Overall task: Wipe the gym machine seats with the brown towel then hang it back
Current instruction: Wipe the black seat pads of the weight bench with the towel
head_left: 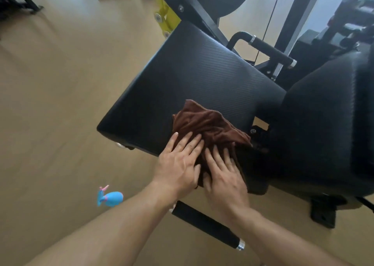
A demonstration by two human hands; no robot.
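A black padded seat (188, 77) of a gym machine fills the middle of the view. A crumpled brown towel (208, 124) lies on the seat's near right corner. My left hand (178, 164) lies flat on the towel's near left edge, fingers spread. My right hand (224, 174) presses flat on the towel beside it, fingers apart. Both palms rest on the cloth rather than gripping it. The black backrest pad (323, 128) stands to the right of the seat.
A black handle bar with a silver end (210, 225) sticks out below my hands. Another handle (271, 50) sits behind the seat. A yellow frame part (166, 16) and black frame lie at the top. A blue and pink toy (109, 199) lies on the wooden floor.
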